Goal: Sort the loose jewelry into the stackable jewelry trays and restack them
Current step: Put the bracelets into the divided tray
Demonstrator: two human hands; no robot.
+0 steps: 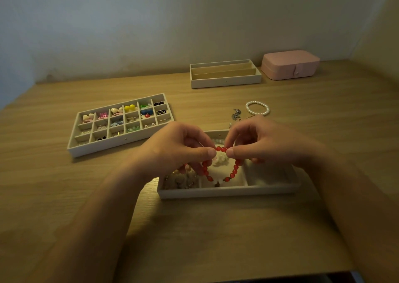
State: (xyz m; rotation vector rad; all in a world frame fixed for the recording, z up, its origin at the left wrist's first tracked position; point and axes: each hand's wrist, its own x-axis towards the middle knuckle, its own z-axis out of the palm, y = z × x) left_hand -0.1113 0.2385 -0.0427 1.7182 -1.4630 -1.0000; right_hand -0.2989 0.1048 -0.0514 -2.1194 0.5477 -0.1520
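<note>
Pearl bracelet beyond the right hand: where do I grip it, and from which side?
Probably best: pinch the right arc of the pearl bracelet from straight above, one finger inside the loop. It lies flat as an open ring, and the silver chain sits close on its left.

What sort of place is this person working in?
Likely a home, at a light wooden table. A closed pink jewelry case sits at the back, a cream compartmented tray holds small earrings, and the left hand and right hand pinch a red bead bracelet.
</note>
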